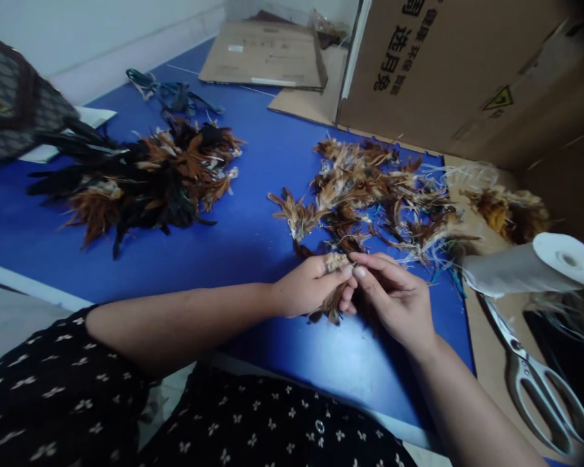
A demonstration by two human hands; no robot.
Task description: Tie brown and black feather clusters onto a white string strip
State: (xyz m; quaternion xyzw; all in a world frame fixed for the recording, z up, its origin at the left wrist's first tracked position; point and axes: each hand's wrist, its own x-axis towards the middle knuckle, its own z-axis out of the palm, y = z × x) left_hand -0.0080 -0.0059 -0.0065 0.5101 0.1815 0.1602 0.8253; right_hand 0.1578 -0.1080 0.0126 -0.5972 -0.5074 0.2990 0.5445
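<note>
Left hand point(311, 287): closed around a feather bundle point(331, 310), steadied over the tabletop's point(253, 250) near edge.
Right hand point(394, 301): pinched at the bundle's top, perhaps on thread.

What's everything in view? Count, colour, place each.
blue table: 1, blue, under everything
dark feather pile: 1, black and orange-brown, table left
tan feather pile: 1, brown-tan, table centre-right
large cardboard box: 1, brown, upper right
flat cardboard sheet: 1, brown, far back
teal cords: one tangle, teal, back left
patterned fabric bag: 1, brown, far left
white paper roll: 1, white, right edge
metal scissors: 1, silver, lower right
small feather bundle: 1, brown, between both hands
left hand: 1, gripping the bundle
right hand: 1, pinching its top
</note>
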